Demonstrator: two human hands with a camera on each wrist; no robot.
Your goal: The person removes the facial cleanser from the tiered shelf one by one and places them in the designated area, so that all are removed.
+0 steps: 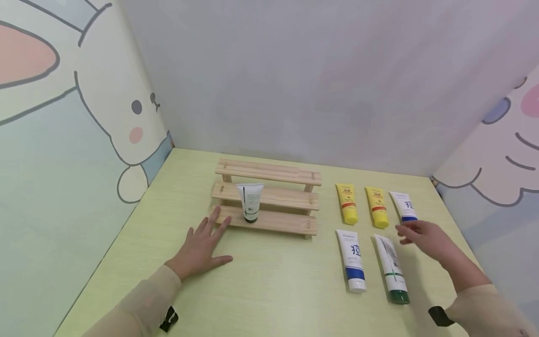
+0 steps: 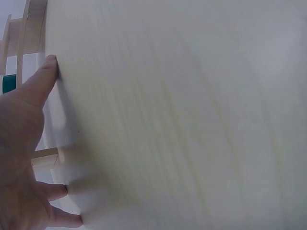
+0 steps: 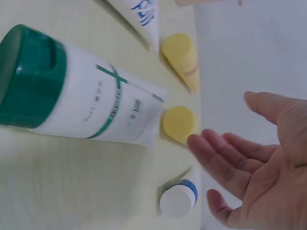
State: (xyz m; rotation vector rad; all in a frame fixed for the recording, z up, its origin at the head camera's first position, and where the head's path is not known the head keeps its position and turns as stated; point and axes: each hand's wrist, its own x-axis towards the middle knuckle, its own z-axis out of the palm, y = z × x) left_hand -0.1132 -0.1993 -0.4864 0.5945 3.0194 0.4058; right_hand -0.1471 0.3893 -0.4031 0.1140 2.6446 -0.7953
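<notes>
My left hand [image 1: 199,247] rests with spread fingers at the left front corner of a three-tier wooden rack [image 1: 269,222]; some fingertips are at its lowest step. A small white tube with a dark cap [image 1: 251,201] stands cap down on that step. My right hand [image 1: 427,238] hovers empty by a small white-and-blue tube [image 1: 403,204], partly covering its cap end. In the right wrist view its fingers [image 3: 230,170] are loosely bent, thumb apart. Below it lies a large white tube with a green cap [image 1: 390,267].
A large white-and-blue tube [image 1: 351,260] lies left of the green-capped one. Two yellow tubes, one left [image 1: 347,203] and one right [image 1: 377,207], lie behind them. Printed walls [image 1: 294,84] enclose the pale table [image 1: 269,290] at the back and sides.
</notes>
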